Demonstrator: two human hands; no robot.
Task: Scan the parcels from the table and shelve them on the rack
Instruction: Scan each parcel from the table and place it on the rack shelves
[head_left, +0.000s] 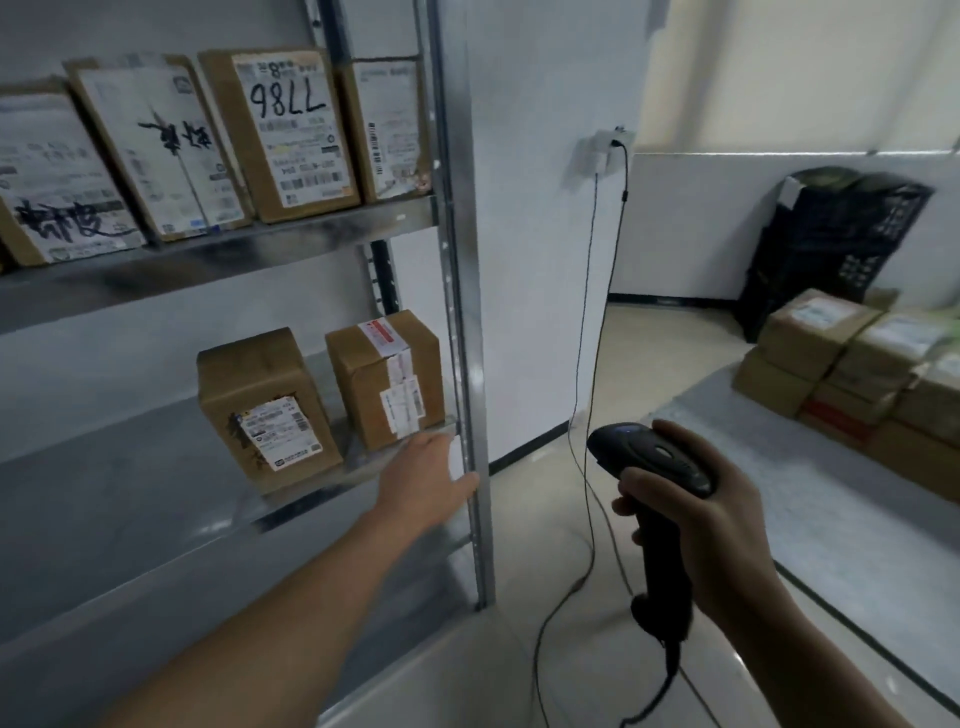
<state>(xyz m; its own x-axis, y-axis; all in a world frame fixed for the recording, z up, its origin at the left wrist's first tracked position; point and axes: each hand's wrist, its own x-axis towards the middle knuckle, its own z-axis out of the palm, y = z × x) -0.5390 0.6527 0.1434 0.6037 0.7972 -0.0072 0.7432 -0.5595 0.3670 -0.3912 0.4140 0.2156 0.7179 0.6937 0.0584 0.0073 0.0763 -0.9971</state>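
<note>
partway: shelved parcels (280, 135) fill two levels of the rack (460, 260), table stack (831, 364) on the table (779, 499) not yet done; left hand (426, 473) flat, empty beside taped box (384, 379), right hand (696, 525) grips scanner (654, 462).

I log four labelled cartons (283, 135) upright on the rack's (462, 260) upper shelf; two brown cartons (384, 379) at the middle shelf's right front edge. More parcels (852, 364) stacked at the table's (769, 467) far edge. Black scanner (662, 566) gripped by right hand (711, 525).
</note>
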